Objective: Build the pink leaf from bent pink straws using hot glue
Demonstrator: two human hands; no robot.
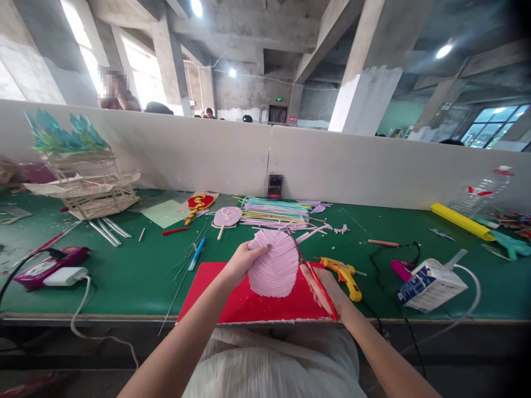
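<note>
My left hand [241, 262] pinches the left edge of a pink oval piece [274, 265] made of glued strips and holds it up above a red board [249, 304]. Red-handled scissors [313, 273] sit in my right hand [327, 287], fingers through the handles. Their blades reach up along the right edge of the pink piece. Both hands hover over the near edge of the green table [136, 276].
A yellow glue gun [344, 272] lies right of the board. A pile of coloured strips [274, 213] and two finished fan shapes [226, 217] lie behind. A stick model [89, 190] stands far left, a carton [429, 284] right, cables and a charger [64, 275] left.
</note>
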